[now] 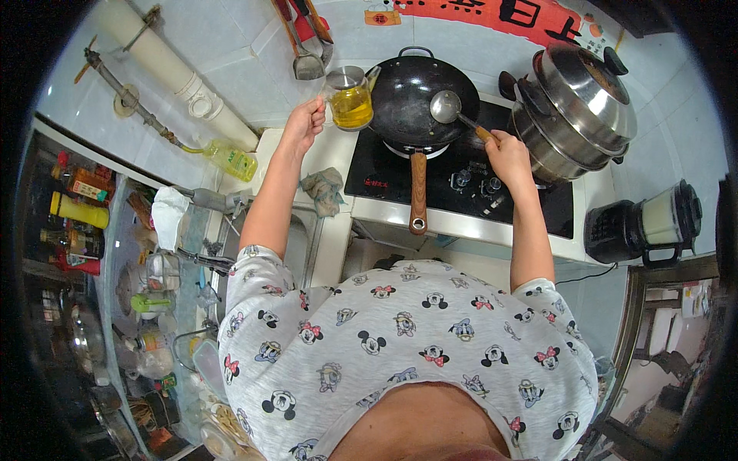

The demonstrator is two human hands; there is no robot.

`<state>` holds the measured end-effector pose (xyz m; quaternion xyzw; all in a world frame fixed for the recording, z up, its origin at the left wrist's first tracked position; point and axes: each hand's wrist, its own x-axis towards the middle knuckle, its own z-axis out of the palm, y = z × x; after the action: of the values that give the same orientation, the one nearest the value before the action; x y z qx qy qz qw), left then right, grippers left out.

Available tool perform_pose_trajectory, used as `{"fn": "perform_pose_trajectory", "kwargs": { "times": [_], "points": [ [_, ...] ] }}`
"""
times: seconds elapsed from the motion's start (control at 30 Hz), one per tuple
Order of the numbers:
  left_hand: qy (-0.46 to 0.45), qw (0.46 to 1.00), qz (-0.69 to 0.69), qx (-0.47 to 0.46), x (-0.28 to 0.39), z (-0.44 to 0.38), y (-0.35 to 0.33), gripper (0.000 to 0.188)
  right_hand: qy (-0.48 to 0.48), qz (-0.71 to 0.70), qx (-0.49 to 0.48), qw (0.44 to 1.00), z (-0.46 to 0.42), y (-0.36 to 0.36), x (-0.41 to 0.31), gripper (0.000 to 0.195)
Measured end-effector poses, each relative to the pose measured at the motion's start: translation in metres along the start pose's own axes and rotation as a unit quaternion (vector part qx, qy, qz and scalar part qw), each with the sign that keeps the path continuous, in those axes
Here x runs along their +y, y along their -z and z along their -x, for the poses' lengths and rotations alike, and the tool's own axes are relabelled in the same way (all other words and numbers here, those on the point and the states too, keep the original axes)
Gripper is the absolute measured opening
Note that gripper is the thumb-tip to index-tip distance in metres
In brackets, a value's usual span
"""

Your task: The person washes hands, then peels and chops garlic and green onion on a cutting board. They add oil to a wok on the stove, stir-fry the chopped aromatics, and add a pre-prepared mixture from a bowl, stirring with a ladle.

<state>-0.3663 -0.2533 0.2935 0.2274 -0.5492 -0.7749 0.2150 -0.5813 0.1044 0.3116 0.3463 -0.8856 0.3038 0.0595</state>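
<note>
My left hand point(307, 124) grips the handle of a clear glass oil pot point(350, 104) with a metal lid and yellow oil inside. Its spout points toward the left rim of a black wok point(398, 109) on the hob. My right hand point(508, 158) is closed around the wooden handle of a metal ladle point(446, 107). The ladle's bowl is over the right part of the wok; I cannot tell if it touches the wok. Toward me points the wok's brown wooden handle point(418, 193).
Right of the wok stands a tall steel steamer pot point(571, 115), with a blender point(640, 222) beyond. A crumpled rag point(324, 191) lies between the hob point(369, 173) and sink point(302, 245). Spatulas point(308, 63) hang on the wall; a yellow-green bottle point(230, 161) is at left.
</note>
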Motion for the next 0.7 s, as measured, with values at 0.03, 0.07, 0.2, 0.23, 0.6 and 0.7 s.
{"fn": "perform_pose_trajectory", "kwargs": {
  "times": [0.03,0.07,0.2,0.23,0.6,0.7],
  "points": [
    [-0.016,0.999,0.028,0.004,-0.005,0.003,0.004,0.027,-0.002,0.001,-0.002,1.0,-0.001,-0.001,0.001,0.033],
    [-0.031,0.998,0.043,0.015,-0.009,0.007,0.01,0.027,-0.003,0.002,-0.003,1.0,-0.001,-0.003,0.002,0.033],
    [-0.09,0.989,0.103,0.063,-0.024,0.029,0.035,0.026,-0.014,-0.017,0.026,0.999,-0.001,-0.013,0.007,0.034],
    [-0.106,0.984,0.119,0.076,-0.028,0.034,0.045,0.025,-0.031,-0.03,0.024,0.999,-0.002,-0.016,0.009,0.033],
    [-0.163,0.949,0.102,0.251,-0.115,0.054,0.155,0.024,-0.223,-0.355,-0.045,0.907,-0.014,-0.045,0.034,0.021],
    [-0.156,0.941,0.102,0.281,-0.145,0.047,0.186,0.019,-0.201,-0.332,-0.04,0.921,-0.017,-0.058,0.031,0.023]
  ]
}}
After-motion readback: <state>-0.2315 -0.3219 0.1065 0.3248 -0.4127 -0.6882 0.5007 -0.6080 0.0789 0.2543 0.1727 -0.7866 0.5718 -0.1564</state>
